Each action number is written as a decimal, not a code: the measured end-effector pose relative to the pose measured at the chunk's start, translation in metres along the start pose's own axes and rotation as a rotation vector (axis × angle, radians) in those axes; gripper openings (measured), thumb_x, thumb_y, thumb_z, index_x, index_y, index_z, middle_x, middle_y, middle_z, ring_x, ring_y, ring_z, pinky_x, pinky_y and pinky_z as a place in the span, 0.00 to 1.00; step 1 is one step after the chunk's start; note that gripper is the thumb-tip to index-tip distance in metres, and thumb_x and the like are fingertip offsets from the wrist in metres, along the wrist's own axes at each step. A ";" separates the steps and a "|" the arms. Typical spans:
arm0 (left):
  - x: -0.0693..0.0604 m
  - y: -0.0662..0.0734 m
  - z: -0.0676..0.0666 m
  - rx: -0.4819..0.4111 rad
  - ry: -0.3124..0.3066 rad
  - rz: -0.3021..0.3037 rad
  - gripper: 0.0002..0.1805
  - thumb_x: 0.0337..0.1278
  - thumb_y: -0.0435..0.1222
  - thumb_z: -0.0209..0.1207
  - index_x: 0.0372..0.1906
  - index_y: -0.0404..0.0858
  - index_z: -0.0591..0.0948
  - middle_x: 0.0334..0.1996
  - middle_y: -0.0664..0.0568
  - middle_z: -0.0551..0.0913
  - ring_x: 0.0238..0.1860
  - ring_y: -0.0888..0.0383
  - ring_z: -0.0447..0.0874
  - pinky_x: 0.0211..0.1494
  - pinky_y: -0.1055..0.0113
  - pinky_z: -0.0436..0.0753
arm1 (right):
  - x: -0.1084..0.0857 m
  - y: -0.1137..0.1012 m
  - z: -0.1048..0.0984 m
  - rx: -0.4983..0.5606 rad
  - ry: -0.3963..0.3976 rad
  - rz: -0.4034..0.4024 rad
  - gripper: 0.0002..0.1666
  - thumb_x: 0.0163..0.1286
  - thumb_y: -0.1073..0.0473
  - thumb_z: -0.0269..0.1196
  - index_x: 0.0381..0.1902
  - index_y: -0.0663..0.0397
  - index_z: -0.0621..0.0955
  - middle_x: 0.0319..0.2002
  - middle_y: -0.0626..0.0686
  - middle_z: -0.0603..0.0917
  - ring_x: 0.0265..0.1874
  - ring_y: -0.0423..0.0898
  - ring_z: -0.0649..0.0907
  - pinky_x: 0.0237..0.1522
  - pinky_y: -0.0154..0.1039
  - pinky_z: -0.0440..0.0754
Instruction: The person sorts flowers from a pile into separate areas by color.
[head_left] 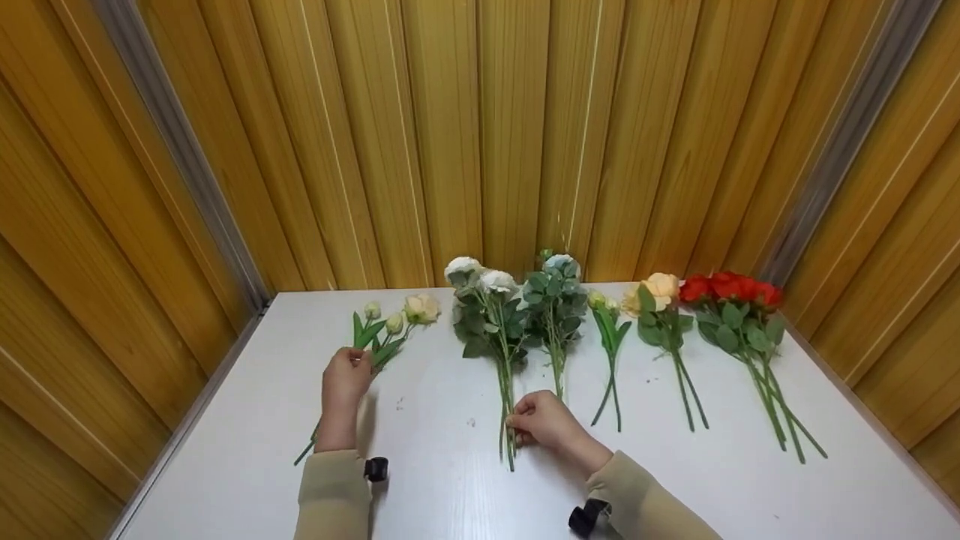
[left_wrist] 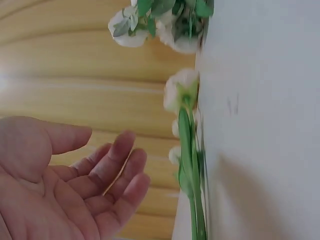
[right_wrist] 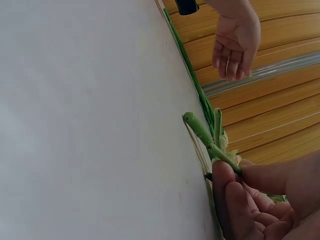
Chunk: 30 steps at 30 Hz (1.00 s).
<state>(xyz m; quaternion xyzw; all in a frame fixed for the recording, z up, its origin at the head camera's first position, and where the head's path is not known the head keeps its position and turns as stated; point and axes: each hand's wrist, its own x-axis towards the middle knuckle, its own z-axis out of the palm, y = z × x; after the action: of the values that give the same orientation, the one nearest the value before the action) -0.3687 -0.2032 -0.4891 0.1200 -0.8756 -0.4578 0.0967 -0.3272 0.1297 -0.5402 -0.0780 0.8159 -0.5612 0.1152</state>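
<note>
In the head view my left hand (head_left: 346, 379) hovers over pale tulips (head_left: 394, 322) and a cream flower (head_left: 422, 308) lying at the table's left. The left wrist view shows that palm (left_wrist: 45, 190) with loosely bent fingers, holding nothing, apart from the green stems (left_wrist: 196, 210). Near the middle, my right hand (head_left: 547, 420) pinches a stem of the white flowers (head_left: 496, 283) close to its lower end. In the right wrist view, thumb and fingertips (right_wrist: 223, 172) meet on a green stem (right_wrist: 199, 131); other stem ends lie beside it.
Further right on the white table (head_left: 442, 495) lie another white flower (head_left: 561, 264), tulips (head_left: 611, 330), peach flowers (head_left: 660, 291) and several red flowers (head_left: 731, 286). Wood-patterned walls (head_left: 510, 135) enclose the back and sides.
</note>
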 end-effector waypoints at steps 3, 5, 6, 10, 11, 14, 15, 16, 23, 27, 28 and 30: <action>0.001 -0.008 -0.008 0.076 0.032 -0.032 0.20 0.78 0.39 0.51 0.56 0.24 0.77 0.51 0.28 0.83 0.50 0.36 0.85 0.49 0.48 0.83 | 0.002 -0.003 0.000 -0.042 0.002 -0.002 0.07 0.69 0.66 0.67 0.32 0.66 0.85 0.23 0.52 0.88 0.17 0.38 0.83 0.24 0.32 0.84; 0.002 -0.013 -0.010 0.138 0.037 -0.062 0.21 0.77 0.39 0.50 0.56 0.23 0.77 0.53 0.26 0.81 0.53 0.32 0.82 0.53 0.44 0.82 | 0.003 -0.004 0.000 -0.080 0.013 0.000 0.09 0.69 0.65 0.68 0.29 0.64 0.86 0.21 0.50 0.87 0.15 0.37 0.82 0.22 0.31 0.82; 0.002 -0.015 -0.010 0.166 0.038 -0.080 0.21 0.77 0.39 0.50 0.56 0.22 0.76 0.53 0.24 0.80 0.55 0.29 0.80 0.55 0.42 0.81 | 0.004 -0.005 0.000 -0.099 0.018 0.001 0.10 0.69 0.64 0.68 0.28 0.63 0.86 0.19 0.49 0.86 0.15 0.37 0.81 0.22 0.30 0.81; -0.002 -0.022 -0.010 0.234 0.025 -0.134 0.22 0.74 0.38 0.51 0.54 0.18 0.74 0.52 0.20 0.74 0.57 0.23 0.73 0.57 0.36 0.77 | 0.006 -0.010 0.000 -0.203 0.057 -0.003 0.12 0.69 0.63 0.67 0.24 0.59 0.82 0.17 0.49 0.84 0.12 0.37 0.79 0.20 0.31 0.78; -0.003 -0.024 -0.011 0.240 0.024 -0.138 0.22 0.74 0.38 0.51 0.53 0.18 0.74 0.51 0.20 0.73 0.57 0.23 0.72 0.57 0.35 0.76 | 0.007 -0.011 0.000 -0.228 0.068 -0.009 0.13 0.69 0.63 0.67 0.24 0.59 0.81 0.17 0.49 0.83 0.12 0.37 0.79 0.20 0.31 0.78; -0.007 -0.028 -0.012 0.267 0.017 -0.130 0.21 0.72 0.37 0.53 0.49 0.17 0.74 0.48 0.20 0.74 0.55 0.22 0.73 0.54 0.33 0.76 | 0.008 -0.015 -0.001 -0.300 0.097 -0.013 0.15 0.69 0.63 0.66 0.22 0.55 0.78 0.16 0.49 0.81 0.12 0.38 0.78 0.21 0.32 0.76; -0.008 -0.029 -0.012 0.278 0.014 -0.127 0.20 0.71 0.36 0.53 0.47 0.17 0.75 0.46 0.20 0.74 0.54 0.22 0.73 0.53 0.33 0.77 | 0.008 -0.016 -0.001 -0.322 0.103 -0.010 0.16 0.69 0.63 0.65 0.21 0.54 0.77 0.16 0.48 0.79 0.13 0.39 0.78 0.21 0.32 0.75; -0.009 -0.031 -0.013 0.293 0.012 -0.120 0.19 0.70 0.35 0.54 0.45 0.17 0.76 0.45 0.20 0.75 0.52 0.22 0.75 0.52 0.33 0.77 | 0.008 -0.016 -0.001 -0.346 0.110 -0.012 0.17 0.69 0.63 0.65 0.19 0.52 0.75 0.15 0.48 0.78 0.12 0.39 0.78 0.21 0.32 0.75; -0.007 -0.040 -0.019 0.331 -0.077 -0.165 0.08 0.61 0.23 0.49 0.36 0.24 0.78 0.33 0.32 0.82 0.33 0.43 0.77 0.42 0.44 0.81 | 0.010 -0.020 0.001 -0.420 0.086 0.035 0.26 0.65 0.64 0.62 0.09 0.44 0.66 0.06 0.45 0.74 0.06 0.39 0.78 0.16 0.33 0.75; -0.005 -0.042 -0.021 0.348 -0.114 -0.188 0.10 0.61 0.20 0.45 0.36 0.25 0.78 0.31 0.37 0.81 0.31 0.49 0.72 0.37 0.55 0.81 | 0.010 -0.020 0.002 -0.418 0.071 0.041 0.24 0.64 0.65 0.61 0.11 0.46 0.67 0.07 0.47 0.76 0.05 0.40 0.79 0.14 0.34 0.78; -0.004 -0.043 -0.021 0.354 -0.116 -0.189 0.11 0.61 0.20 0.45 0.36 0.25 0.79 0.31 0.37 0.81 0.31 0.50 0.72 0.36 0.56 0.80 | 0.010 -0.020 0.003 -0.407 0.068 0.039 0.23 0.64 0.66 0.61 0.12 0.47 0.67 0.07 0.48 0.77 0.05 0.40 0.79 0.14 0.35 0.79; -0.005 -0.042 -0.021 0.361 -0.116 -0.185 0.11 0.61 0.20 0.44 0.35 0.26 0.79 0.30 0.37 0.81 0.30 0.50 0.72 0.34 0.58 0.80 | 0.010 -0.021 0.003 -0.393 0.060 0.041 0.23 0.64 0.67 0.60 0.12 0.47 0.68 0.08 0.49 0.77 0.05 0.40 0.79 0.13 0.35 0.79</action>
<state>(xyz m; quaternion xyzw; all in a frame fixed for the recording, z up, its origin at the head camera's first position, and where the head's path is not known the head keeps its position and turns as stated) -0.3532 -0.2419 -0.5124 0.1888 -0.9327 -0.3065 -0.0196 -0.3357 0.1167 -0.5230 -0.0656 0.9142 -0.3907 0.0847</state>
